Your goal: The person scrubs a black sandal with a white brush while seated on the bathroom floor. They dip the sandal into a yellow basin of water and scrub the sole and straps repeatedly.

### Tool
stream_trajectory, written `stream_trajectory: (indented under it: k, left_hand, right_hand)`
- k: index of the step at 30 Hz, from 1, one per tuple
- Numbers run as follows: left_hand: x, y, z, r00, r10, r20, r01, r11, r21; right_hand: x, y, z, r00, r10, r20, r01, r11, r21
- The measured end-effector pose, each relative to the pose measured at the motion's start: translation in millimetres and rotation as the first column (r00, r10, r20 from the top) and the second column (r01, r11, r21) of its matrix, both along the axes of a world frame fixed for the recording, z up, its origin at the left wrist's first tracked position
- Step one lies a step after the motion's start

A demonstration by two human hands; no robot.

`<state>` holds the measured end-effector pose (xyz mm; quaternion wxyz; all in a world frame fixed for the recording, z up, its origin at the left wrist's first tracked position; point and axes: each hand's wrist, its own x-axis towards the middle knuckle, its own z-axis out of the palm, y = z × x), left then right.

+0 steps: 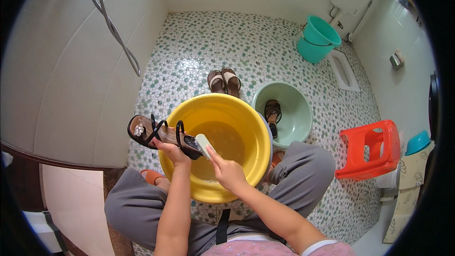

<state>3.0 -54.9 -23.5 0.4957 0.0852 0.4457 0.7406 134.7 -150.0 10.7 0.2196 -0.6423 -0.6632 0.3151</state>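
Observation:
My left hand (174,151) grips a black strappy sandal (170,133) from beneath, tilted over the left side of a yellow plastic basin (261,149). White suds cover part of its brown insole, near a cluster of foam at the toe. A pale-handled scrubbing brush (204,145) is in my right hand (227,170), its bristles against the sandal's heel end. Brownish water (224,142) lies in the basin below. A similar black sandal (273,113) rests inside a light green basin (298,124) to the right.
Brown sandals with pale woven straps (224,80) stand behind the yellow basin. A red plastic stool (391,149) is at the right, a turquoise bucket (316,46) near the squat toilet (343,69) at the back right. A shower hose (117,35) hangs on the left wall.

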Motion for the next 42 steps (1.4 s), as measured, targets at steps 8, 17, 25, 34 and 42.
stream_trajectory:
  k: [8,17,25,34,42]
  left_hand:
    - [-7.8,-11.5,-12.7,0.976,0.110,0.188,-0.132,0.985,0.110]
    - [-1.3,-14.9,10.0,0.979,0.129,0.158,-0.160,0.966,0.203]
    - [4.8,-16.0,1.2,0.991,0.122,0.048,-0.131,0.938,0.322]
    - [4.0,-15.5,24.2,0.992,0.106,0.065,-0.120,0.952,0.280]
    - [2.3,-12.8,21.4,0.991,0.114,0.066,-0.128,0.954,0.273]
  right_hand:
    - [-17.9,-0.3,7.0,1.000,0.021,0.019,-0.020,0.999,-0.037]
    - [-26.3,-3.1,19.6,0.998,-0.043,-0.049,0.041,0.998,-0.038]
    - [-33.5,2.7,19.7,0.988,-0.017,-0.154,0.030,0.996,0.083]
    - [-11.2,-7.6,-17.9,0.971,-0.212,-0.114,0.192,0.968,-0.165]
    - [4.8,-4.8,-19.6,0.923,-0.212,-0.322,0.190,0.977,-0.098]
